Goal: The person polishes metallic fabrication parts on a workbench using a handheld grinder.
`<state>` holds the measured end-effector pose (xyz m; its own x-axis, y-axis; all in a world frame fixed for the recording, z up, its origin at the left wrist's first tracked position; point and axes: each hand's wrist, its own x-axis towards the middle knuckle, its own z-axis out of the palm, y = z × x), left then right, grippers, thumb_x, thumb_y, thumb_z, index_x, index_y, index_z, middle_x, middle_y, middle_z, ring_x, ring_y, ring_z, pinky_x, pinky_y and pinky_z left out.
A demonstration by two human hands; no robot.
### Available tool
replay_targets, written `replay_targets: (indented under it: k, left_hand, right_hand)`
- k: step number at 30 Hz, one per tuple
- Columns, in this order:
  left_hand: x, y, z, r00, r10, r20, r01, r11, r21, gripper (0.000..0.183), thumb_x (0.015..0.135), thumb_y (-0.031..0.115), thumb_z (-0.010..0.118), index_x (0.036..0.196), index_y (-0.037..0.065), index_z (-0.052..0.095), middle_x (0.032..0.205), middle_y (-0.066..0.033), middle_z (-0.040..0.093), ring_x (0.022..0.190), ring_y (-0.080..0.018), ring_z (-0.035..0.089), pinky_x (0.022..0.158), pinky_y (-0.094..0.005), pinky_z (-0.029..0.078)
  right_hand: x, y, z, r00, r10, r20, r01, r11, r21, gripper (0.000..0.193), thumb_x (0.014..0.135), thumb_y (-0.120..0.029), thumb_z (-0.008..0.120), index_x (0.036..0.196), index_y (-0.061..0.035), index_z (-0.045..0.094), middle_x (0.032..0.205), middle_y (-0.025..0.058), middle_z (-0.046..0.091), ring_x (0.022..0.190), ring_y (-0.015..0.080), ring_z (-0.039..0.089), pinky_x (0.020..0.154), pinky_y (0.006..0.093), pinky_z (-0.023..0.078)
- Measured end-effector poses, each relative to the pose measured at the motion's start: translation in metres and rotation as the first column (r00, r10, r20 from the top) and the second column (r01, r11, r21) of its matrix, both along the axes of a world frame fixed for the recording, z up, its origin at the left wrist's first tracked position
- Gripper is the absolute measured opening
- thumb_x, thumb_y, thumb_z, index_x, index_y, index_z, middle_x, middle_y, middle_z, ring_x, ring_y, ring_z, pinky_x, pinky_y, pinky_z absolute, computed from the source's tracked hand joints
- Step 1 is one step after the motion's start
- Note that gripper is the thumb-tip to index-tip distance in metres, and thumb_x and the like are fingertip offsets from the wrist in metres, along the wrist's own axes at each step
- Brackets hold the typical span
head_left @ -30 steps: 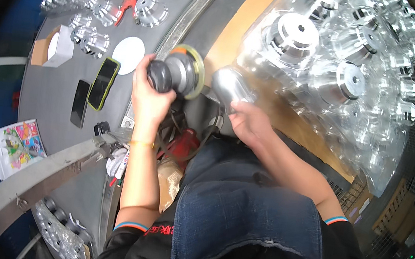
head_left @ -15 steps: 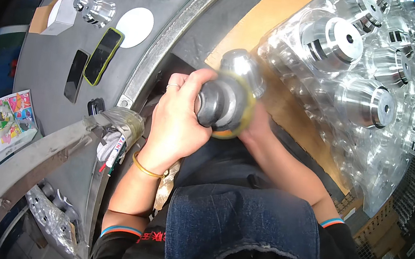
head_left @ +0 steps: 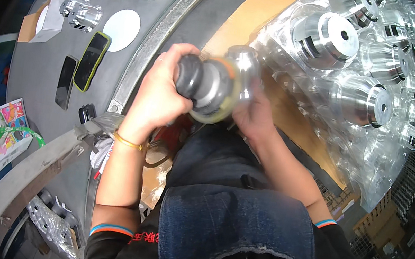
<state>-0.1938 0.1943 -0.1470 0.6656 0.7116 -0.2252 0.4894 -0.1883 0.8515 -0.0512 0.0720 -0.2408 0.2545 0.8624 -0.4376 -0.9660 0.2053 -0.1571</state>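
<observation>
My left hand point(head_left: 158, 90) is closed round the black grip of a round palm sander point(head_left: 207, 88) with a yellowish disc edge, blurred by motion. Against or just beside the disc is a shiny silver metal cup-shaped part point(head_left: 245, 64), tilted over the brown cardboard. My right hand point(head_left: 256, 115) is wrapped round the lower side of this metal part; its fingers are smeared and partly hidden. Whether the disc touches the metal cannot be told.
Several silver metal parts point(head_left: 327, 38) stand in clear plastic trays on cardboard point(head_left: 237, 14) at the right. Left, a grey table point(head_left: 144, 13) holds two phones point(head_left: 90, 62), a white disc point(head_left: 122, 30), an open box point(head_left: 49, 22) and more metal parts. A curved grey bar point(head_left: 36, 170) crosses lower left.
The sander and my left hand have moved left and slightly up, uncovering more of my right hand and the metal part. A green strap now shows over the printed sheet.
</observation>
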Motion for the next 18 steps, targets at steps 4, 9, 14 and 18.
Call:
replay_targets:
  k: [4,9,14,18]
  left_hand:
    - [-0.005,0.006,-0.007,0.999,0.033,-0.006,-0.034,0.995,-0.091,0.070,0.049,-0.006,0.061,0.115,0.014,0.048,0.101,-0.0119,0.053,0.097,-0.0309,0.053,0.087,-0.0343,0.043]
    - [0.008,-0.020,0.024,0.996,-0.049,-0.070,0.063,0.975,0.214,0.068,0.051,-0.006,0.063,0.114,0.017,0.049,0.088,-0.0118,0.049,0.085,-0.0327,0.054,0.074,-0.0384,0.045]
    - [0.013,-0.022,0.036,0.985,-0.056,-0.165,0.091,0.973,0.214,0.067,0.049,-0.010,0.061,0.112,0.009,0.049,0.103,-0.0116,0.053,0.100,-0.0308,0.053,0.087,-0.0340,0.042]
    - [-0.002,-0.005,0.017,0.996,0.017,-0.091,-0.012,0.998,0.059,0.068,0.052,-0.005,0.061,0.115,0.016,0.048,0.093,-0.0136,0.051,0.092,-0.0331,0.053,0.079,-0.0391,0.044]
  right_hand:
    - [0.000,-0.004,-0.002,1.000,-0.020,-0.011,0.020,0.999,-0.027,0.041,0.089,-0.019,0.056,0.125,-0.0031,0.043,0.121,0.0100,0.055,0.112,0.0210,0.053,0.100,0.0358,0.041]
    - [-0.007,0.003,0.015,0.989,0.133,0.062,-0.137,0.989,0.050,0.037,0.092,-0.020,0.052,0.122,-0.0005,0.047,0.119,0.0120,0.056,0.110,0.0227,0.054,0.098,0.0349,0.042]
    - [-0.011,0.008,0.013,0.937,0.160,0.312,-0.122,0.983,-0.137,0.031,0.090,-0.015,0.053,0.116,0.0007,0.052,0.114,0.0122,0.058,0.105,0.0215,0.057,0.093,0.0349,0.046]
    - [-0.013,0.007,0.005,0.985,0.052,0.164,-0.028,0.989,-0.142,0.035,0.092,-0.023,0.052,0.116,0.0020,0.051,0.115,0.0112,0.057,0.107,0.0206,0.056,0.092,0.0341,0.046]
